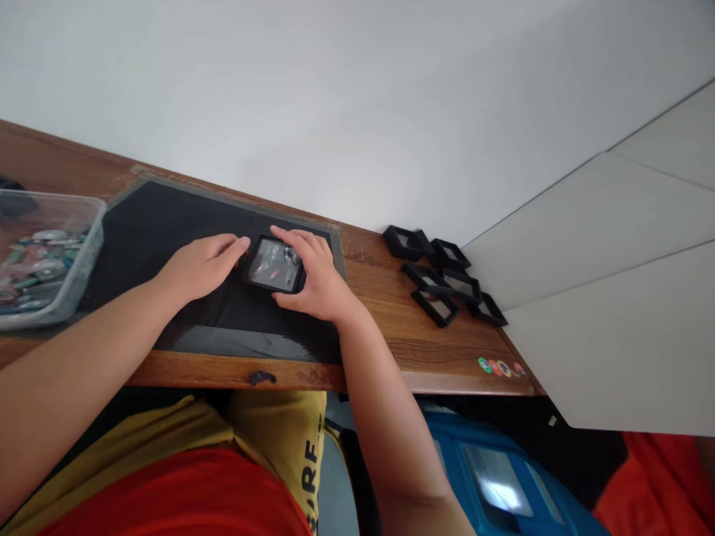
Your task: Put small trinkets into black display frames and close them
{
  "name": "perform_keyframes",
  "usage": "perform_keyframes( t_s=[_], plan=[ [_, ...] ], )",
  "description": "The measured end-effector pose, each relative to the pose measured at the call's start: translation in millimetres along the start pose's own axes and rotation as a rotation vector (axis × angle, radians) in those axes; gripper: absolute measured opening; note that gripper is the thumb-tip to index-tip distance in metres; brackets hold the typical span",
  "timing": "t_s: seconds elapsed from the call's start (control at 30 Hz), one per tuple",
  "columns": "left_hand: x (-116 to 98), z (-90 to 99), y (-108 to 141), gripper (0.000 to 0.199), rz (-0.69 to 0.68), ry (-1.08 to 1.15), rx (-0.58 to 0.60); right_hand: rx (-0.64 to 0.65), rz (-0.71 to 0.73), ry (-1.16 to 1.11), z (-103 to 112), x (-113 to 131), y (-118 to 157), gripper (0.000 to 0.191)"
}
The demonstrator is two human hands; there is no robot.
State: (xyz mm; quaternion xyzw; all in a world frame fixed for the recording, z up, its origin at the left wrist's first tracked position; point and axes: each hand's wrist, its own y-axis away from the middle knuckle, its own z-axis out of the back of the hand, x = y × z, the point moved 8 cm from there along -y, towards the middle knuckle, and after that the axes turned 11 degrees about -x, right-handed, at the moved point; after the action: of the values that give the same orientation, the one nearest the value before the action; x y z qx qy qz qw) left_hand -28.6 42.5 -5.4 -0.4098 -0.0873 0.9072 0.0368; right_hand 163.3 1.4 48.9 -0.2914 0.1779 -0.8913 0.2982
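Observation:
A small black-framed display case (272, 268) lies on the black mat, and several small grey and shiny pieces show in its clear window. My right hand (313, 277) holds the case from the right, thumb along its near edge and fingers over its far edge. My left hand (202, 266) is just left of the case, with its fingers curled in and the thumb laid against them. Whatever the left fingers may hold is hidden. The black mat (150, 238) lies under both hands on the wooden table (380, 290).
At the left stands a clear plastic tub (89, 253) of mixed coloured stones. Several black frames (439, 307) sit in a loose group at the right, by the wall. Round stickers (494, 366) mark the table's near right corner. A blue object (491, 469) is below the table edge.

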Motion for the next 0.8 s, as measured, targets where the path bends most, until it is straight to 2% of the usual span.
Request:
perform_keyframes(
  t_s=[0.13, 0.27, 0.37, 0.53, 0.8],
  plan=[
    [-8, -3.7, 2, 0.058, -0.078, 0.128, 0.031, -0.02, 0.048, -0.038, 2, 4, -1, 0.097],
    [-13, -2.1, 4, 0.053, -0.108, 0.225, -0.001, -0.037, 0.089, -0.063, 3, 6, -2, 0.102],
    [-16, -1.9, 5, 0.046, -0.094, 0.383, -0.003, -0.068, 0.079, -0.025, 3, 6, -2, 0.106],
    [-20, -5.8, 6, 0.047, -0.023, 0.656, 0.064, -0.139, 0.075, 0.025, 6, 6, -3, 0.109],
    [-22, -2.8, 7, 0.043, -0.027, 0.711, 0.066, -0.172, 0.028, 0.052, 11, 6, -4, 0.114]
  ],
)
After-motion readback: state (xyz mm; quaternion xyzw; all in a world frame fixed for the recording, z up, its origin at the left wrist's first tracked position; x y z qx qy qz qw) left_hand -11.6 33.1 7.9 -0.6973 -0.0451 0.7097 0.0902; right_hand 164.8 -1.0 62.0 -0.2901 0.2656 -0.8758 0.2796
